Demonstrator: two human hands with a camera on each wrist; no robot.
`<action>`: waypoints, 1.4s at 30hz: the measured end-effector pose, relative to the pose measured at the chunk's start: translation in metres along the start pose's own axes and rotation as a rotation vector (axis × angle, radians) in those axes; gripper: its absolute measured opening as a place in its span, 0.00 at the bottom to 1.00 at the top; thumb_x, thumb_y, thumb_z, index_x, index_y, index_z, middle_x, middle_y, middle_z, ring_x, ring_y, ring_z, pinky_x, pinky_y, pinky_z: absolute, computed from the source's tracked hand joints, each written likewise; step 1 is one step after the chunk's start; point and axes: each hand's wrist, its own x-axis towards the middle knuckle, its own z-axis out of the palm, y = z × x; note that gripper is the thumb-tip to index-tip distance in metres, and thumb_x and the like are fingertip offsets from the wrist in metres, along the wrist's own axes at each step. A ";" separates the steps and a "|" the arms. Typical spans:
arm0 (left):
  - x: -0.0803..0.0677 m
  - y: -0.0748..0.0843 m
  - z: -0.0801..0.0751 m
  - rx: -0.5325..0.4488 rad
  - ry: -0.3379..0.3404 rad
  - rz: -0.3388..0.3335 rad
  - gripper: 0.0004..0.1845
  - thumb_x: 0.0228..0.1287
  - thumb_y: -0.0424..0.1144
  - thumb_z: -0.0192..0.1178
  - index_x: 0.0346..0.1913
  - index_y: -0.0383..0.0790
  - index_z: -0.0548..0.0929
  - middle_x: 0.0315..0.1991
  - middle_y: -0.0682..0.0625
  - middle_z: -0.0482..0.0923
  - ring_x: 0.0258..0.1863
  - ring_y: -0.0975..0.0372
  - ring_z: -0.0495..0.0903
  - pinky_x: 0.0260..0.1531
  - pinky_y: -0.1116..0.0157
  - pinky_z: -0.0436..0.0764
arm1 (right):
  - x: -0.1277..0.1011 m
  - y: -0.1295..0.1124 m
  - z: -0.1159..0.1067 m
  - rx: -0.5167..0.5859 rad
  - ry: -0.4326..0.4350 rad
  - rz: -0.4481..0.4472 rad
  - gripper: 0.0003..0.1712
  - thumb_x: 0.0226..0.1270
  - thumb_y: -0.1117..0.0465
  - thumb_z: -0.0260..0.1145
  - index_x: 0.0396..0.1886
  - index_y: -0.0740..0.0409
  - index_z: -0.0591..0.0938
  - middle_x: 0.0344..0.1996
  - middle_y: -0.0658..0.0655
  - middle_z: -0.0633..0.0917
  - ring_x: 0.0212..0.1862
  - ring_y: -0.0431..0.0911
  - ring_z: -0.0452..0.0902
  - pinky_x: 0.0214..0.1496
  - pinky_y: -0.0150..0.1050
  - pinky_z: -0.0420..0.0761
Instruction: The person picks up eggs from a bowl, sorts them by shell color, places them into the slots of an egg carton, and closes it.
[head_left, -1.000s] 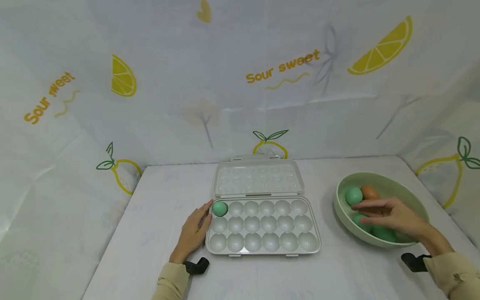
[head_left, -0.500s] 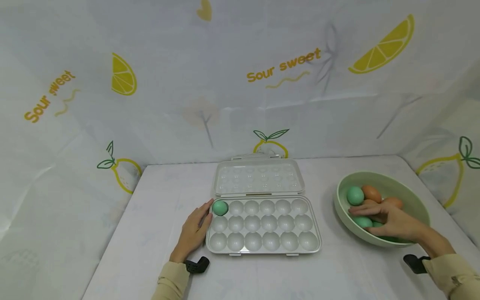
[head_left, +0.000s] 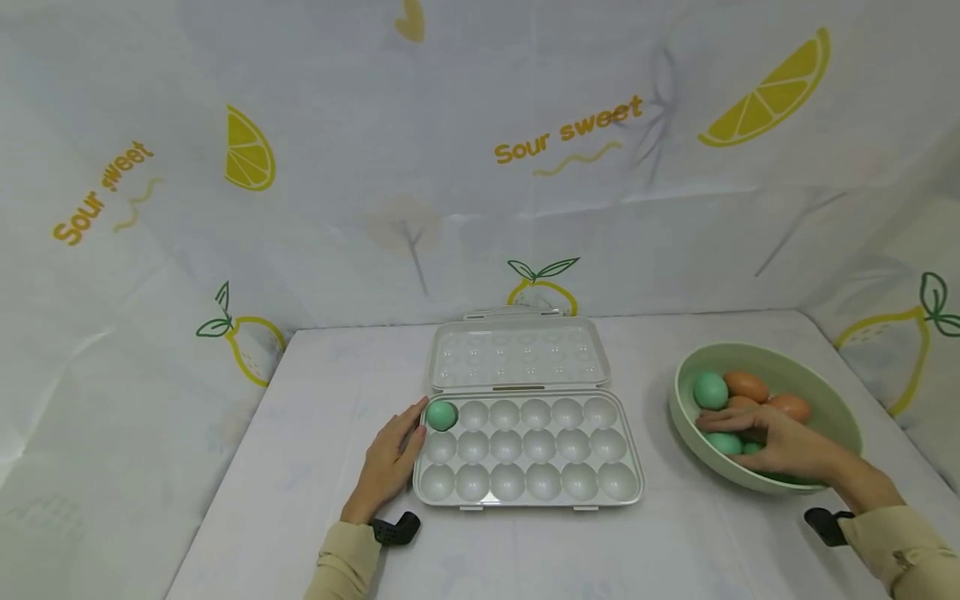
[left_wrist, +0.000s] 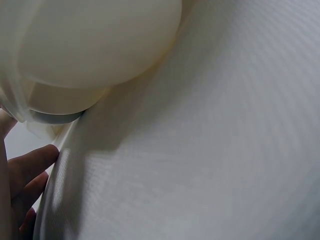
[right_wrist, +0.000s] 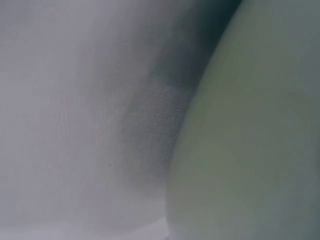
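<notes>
An egg box (head_left: 528, 505) lies open on the table, its clear lid (head_left: 519, 354) folded back. A green egg (head_left: 441, 415) sits in its back left cup. My left hand (head_left: 387, 462) rests against the box's left edge, fingers extended; some fingers (left_wrist: 32, 167) show in the left wrist view. At the right, my right hand (head_left: 787, 442) reaches into a light green bowl (head_left: 686, 433). Its fingers and thumb lie around a green egg (head_left: 723, 443) at the bowl's left side, partly covering it. The right wrist view shows only the bowl's outer wall (right_wrist: 250, 140) and cloth.
Beside the right hand, the bowl holds another green egg (head_left: 710, 390) and several brown eggs, among them a brown egg (head_left: 791, 407). A white printed cloth (head_left: 390, 167) hangs behind the table. White cloth covers the tabletop (head_left: 337, 375).
My right hand has lowered into the bowl and its fingers have come around a green egg, uncovering brown eggs behind it. My left hand has stayed at the box's edge.
</notes>
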 end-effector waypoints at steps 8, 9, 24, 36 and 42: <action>-0.001 0.000 0.000 -0.001 0.005 -0.002 0.26 0.78 0.45 0.54 0.75 0.53 0.71 0.72 0.46 0.75 0.73 0.47 0.73 0.79 0.47 0.66 | 0.001 0.009 0.004 -0.150 0.053 -0.100 0.37 0.41 0.78 0.79 0.56 0.56 0.87 0.59 0.27 0.81 0.64 0.16 0.65 0.62 0.06 0.64; -0.001 0.000 0.000 -0.001 0.006 -0.005 0.26 0.78 0.45 0.54 0.75 0.53 0.71 0.72 0.46 0.75 0.73 0.47 0.73 0.79 0.48 0.66 | 0.001 0.010 0.004 -0.165 0.062 -0.120 0.37 0.40 0.79 0.80 0.56 0.57 0.87 0.59 0.28 0.81 0.64 0.16 0.66 0.62 0.06 0.64; -0.001 0.002 -0.001 0.003 0.006 0.010 0.26 0.78 0.44 0.55 0.75 0.51 0.72 0.71 0.45 0.75 0.72 0.47 0.73 0.78 0.46 0.67 | 0.004 -0.016 -0.005 -0.122 0.293 0.388 0.23 0.47 0.66 0.84 0.47 0.58 0.91 0.44 0.26 0.86 0.47 0.17 0.72 0.45 0.10 0.72; -0.001 0.002 0.000 0.011 0.010 0.008 0.26 0.78 0.44 0.54 0.75 0.52 0.72 0.72 0.45 0.75 0.72 0.46 0.73 0.78 0.47 0.67 | 0.004 -0.022 -0.008 0.001 0.381 0.364 0.26 0.57 0.73 0.76 0.58 0.69 0.83 0.50 0.24 0.83 0.51 0.18 0.78 0.48 0.13 0.80; -0.001 0.001 0.000 0.008 0.008 0.010 0.26 0.78 0.45 0.55 0.75 0.52 0.72 0.72 0.45 0.75 0.72 0.46 0.73 0.79 0.46 0.67 | 0.006 -0.031 -0.008 0.047 0.404 0.446 0.28 0.62 0.69 0.75 0.63 0.65 0.81 0.48 0.21 0.82 0.48 0.18 0.80 0.44 0.15 0.83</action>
